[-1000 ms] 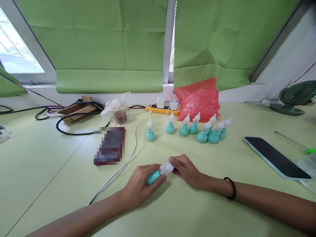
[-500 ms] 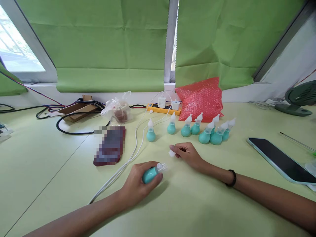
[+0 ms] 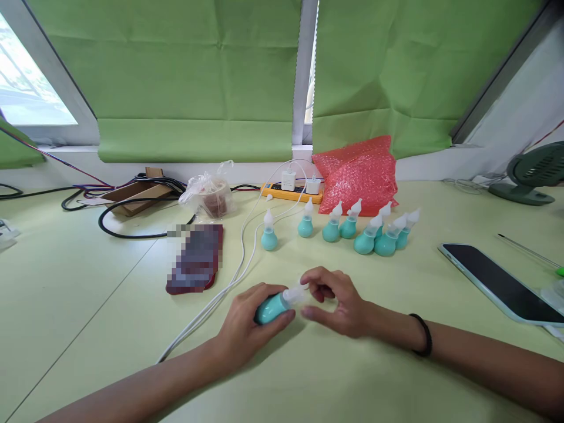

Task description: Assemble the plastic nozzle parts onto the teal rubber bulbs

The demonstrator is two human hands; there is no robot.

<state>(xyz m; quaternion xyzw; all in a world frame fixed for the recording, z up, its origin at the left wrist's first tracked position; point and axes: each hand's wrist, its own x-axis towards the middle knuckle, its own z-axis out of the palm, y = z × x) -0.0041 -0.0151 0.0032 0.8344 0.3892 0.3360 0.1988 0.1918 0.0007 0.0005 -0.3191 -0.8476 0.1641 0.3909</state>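
My left hand (image 3: 253,314) is closed around the teal bulb of a nasal aspirator (image 3: 271,309), tilted with its clear neck toward the right. A translucent white tip (image 3: 299,292) sits at the end of that neck, slightly blurred. Beside it is my right hand (image 3: 337,299), thumb and fingers apart, with the index fingertip at or very near the tip; exact contact is unclear. Farther back stand several more teal aspirators with white tips, among them one aspirator (image 3: 269,238) on its own and a cluster (image 3: 386,242) on the right.
A red bubble-wrap bag (image 3: 359,179) lies behind the aspirators, next to an orange power strip (image 3: 293,194) with white chargers. White cables (image 3: 233,285) run past my left hand. A phone (image 3: 502,282) lies right, a dark red pixelated item (image 3: 196,258) left. A small fan (image 3: 529,176) stands far right.
My right hand has moved closer to the held aspirator and its fingers have spread. The small white piece it pinched is now at the aspirator's neck. My left hand has hardly moved.
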